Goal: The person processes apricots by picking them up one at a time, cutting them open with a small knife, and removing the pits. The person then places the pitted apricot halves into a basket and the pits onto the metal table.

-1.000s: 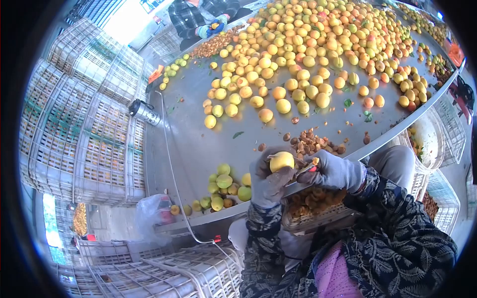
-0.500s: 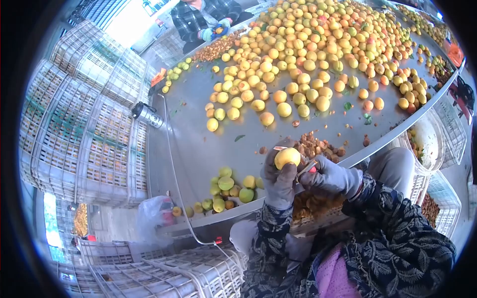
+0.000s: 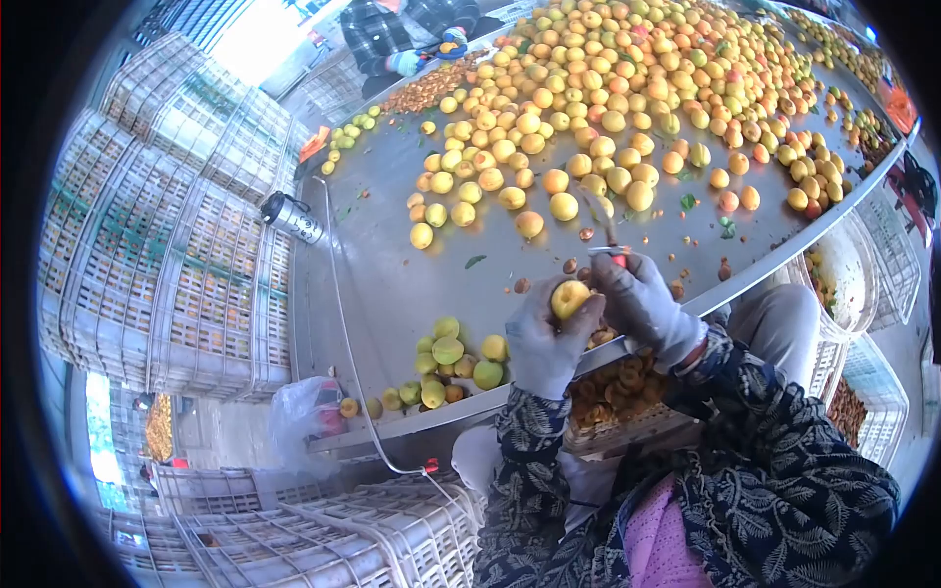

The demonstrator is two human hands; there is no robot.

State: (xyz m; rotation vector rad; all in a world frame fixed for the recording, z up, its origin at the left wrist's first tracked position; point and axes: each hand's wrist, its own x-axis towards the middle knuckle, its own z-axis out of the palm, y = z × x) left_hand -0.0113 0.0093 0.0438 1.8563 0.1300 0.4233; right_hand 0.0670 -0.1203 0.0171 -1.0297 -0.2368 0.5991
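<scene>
In my gloved left hand (image 3: 542, 343) sits a yellow apricot (image 3: 569, 298), gripped between thumb and fingers above the table's near edge. Just to its right, my gloved right hand (image 3: 649, 304) is closed around a small red-handled knife (image 3: 614, 235), whose curved blade points away over the metal table (image 3: 382, 279). Brown pieces lie under and beside the hands, partly hidden by them. Beyond spreads a large heap of apricots (image 3: 598, 108). Greener fruits (image 3: 448, 351) lie along the near edge, left of my left hand.
Stacked plastic crates (image 3: 186, 265) stand on the left. A flask (image 3: 291, 218) and a thin pipe (image 3: 336, 284) are at the table's left side. A bin of brown pieces (image 3: 616, 394) is below the edge. Across the table, a person's gloved hand (image 3: 404, 63) is near brown pieces.
My right hand has moved up and away from the apricot, and the knife blade now points out over the table. My left hand has shifted slightly, still holding the fruit.
</scene>
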